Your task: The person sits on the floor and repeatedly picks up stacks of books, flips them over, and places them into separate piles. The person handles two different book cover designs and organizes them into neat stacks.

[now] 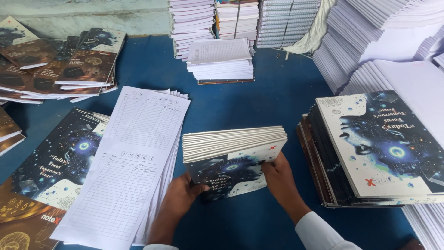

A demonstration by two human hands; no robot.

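A thick bundle of notebook covers [233,143], dark with a glowing face design and pale edges, is held upright-tilted over the blue table [259,99]. My left hand [185,194] grips its lower left corner. My right hand [277,173] holds the lower right side, fingers against the front cover. Both hands are closed on the bundle. A fanned stack of white printed index sheets [134,157] lies just left of my left hand.
A pile of the same covers [384,148] lies at the right. More covers [51,157] spread at the left, brown ones [64,65] at the far left. White page stacks [222,60] and tall paper piles [384,41] line the back and right.
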